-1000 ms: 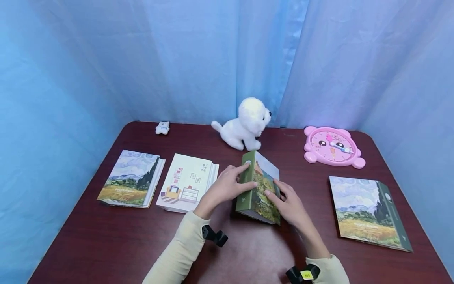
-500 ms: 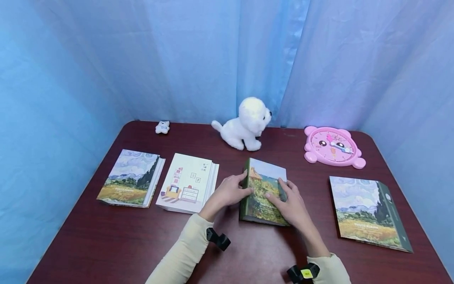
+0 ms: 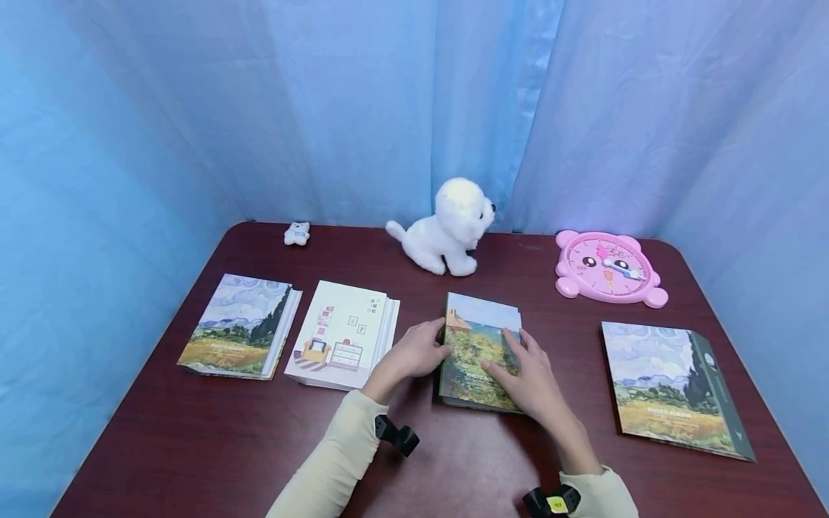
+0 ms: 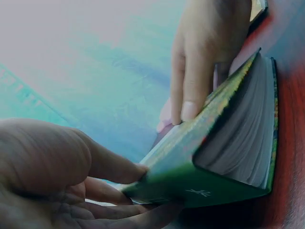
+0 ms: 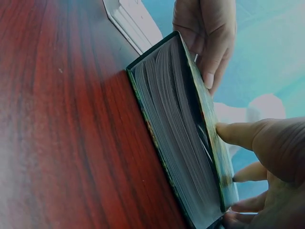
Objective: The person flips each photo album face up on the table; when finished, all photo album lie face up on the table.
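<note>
A thick photo album (image 3: 476, 345) with a painted garden-and-sea cover and green spine lies cover up at the middle of the table, its pages seen edge-on in both wrist views. My left hand (image 3: 417, 350) touches the spine side, with fairly straight fingers along the green spine (image 4: 200, 188) and the thumb at the cover's edge. From the other side my right hand (image 3: 531, 374) holds the album, thumb and forefinger on the cover and the lower fingers (image 5: 250, 202) bent round its far corner. Those fingertips are partly hidden.
Left of the hands lie a white album (image 3: 343, 324) with a furniture drawing and a landscape album (image 3: 236, 324). Another landscape album (image 3: 670, 385) lies at the right. Behind stand a white plush dog (image 3: 447, 230), a tiny white bear (image 3: 297, 233) and a pink toy clock (image 3: 607, 266).
The album, tilted with its spine showing a second ago, has come down flat with the cover facing up. It has shifted slightly left in the last half second, and both hands have stayed on it.
</note>
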